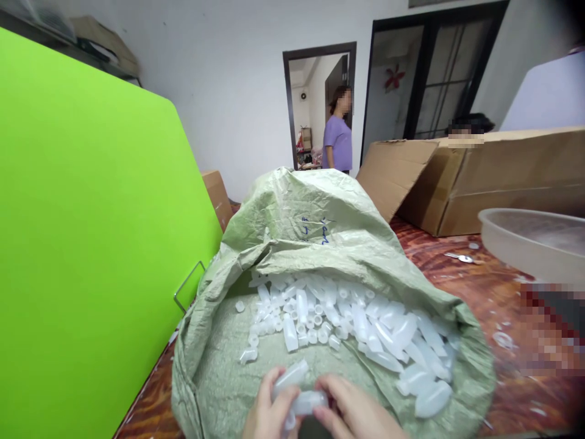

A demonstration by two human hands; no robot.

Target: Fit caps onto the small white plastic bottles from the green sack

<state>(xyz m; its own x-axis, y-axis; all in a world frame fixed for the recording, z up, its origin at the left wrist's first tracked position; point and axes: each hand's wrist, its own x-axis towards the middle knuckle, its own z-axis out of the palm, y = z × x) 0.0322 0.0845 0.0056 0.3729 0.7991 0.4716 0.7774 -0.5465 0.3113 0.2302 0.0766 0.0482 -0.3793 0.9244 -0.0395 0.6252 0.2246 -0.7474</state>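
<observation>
A big green woven sack (pixel 320 213) lies open on the table in front of me, its mouth full of several small translucent plastic bottles (pixel 365 323). My left hand (pixel 269 414) is at the bottom edge of the view, fingers curled round one or two of these bottles (pixel 290 375). Beside it, my right hand (pixel 351 411) pinches another bottle (pixel 311 402) that lies between the two hands. Both hands rest over the lower lip of the sack.
A bright green panel (pixel 91 231) stands close on the left. A large cardboard box (pixel 493 177) and a clear plastic basin (pixel 534 241) sit on the wood-patterned table (pixel 479 292) to the right. A person in a purple shirt (pixel 338 140) stands in the far doorway.
</observation>
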